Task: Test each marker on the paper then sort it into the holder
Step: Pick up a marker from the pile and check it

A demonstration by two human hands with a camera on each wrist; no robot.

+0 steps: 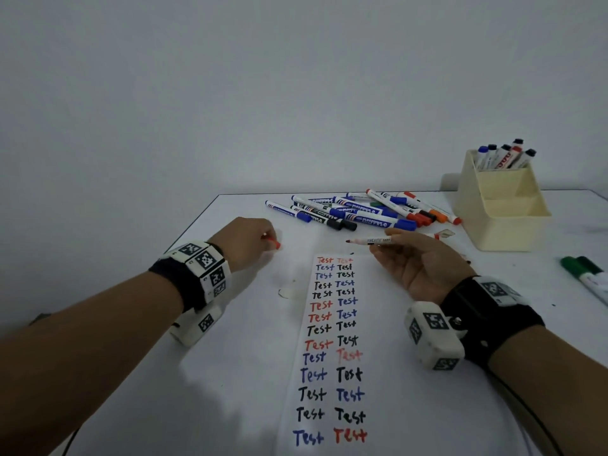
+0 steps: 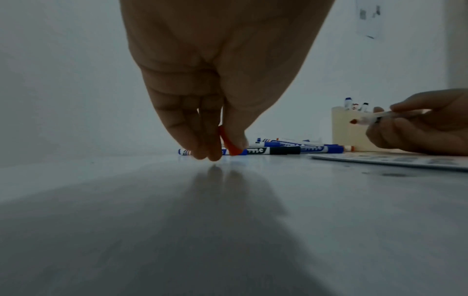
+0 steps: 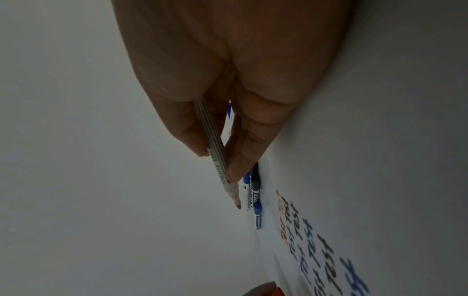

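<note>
Nearest, the paper (image 1: 332, 350) lies flat between the two forearms, its twin columns of "Test" filled almost to the far edge, so the free writing space sits up at the top. Just beyond, the right hand (image 1: 424, 268) holds an uncapped thin marker (image 1: 371, 240) pinched between thumb and fingertips, tip pointing left and hovering above that top edge, probably so it can drop straight onto the remaining blank strip. Off to the side, the left hand (image 1: 248, 241) pinches the orange cap (image 1: 274, 244) between thumb and pressed-together fingers just above the table (image 1: 230, 373), likely kept ready for recapping. Further back sits the untested marker pile (image 1: 358, 210), and beside it the cream holder (image 1: 500, 205), its rear compartment already stocked.
</note>
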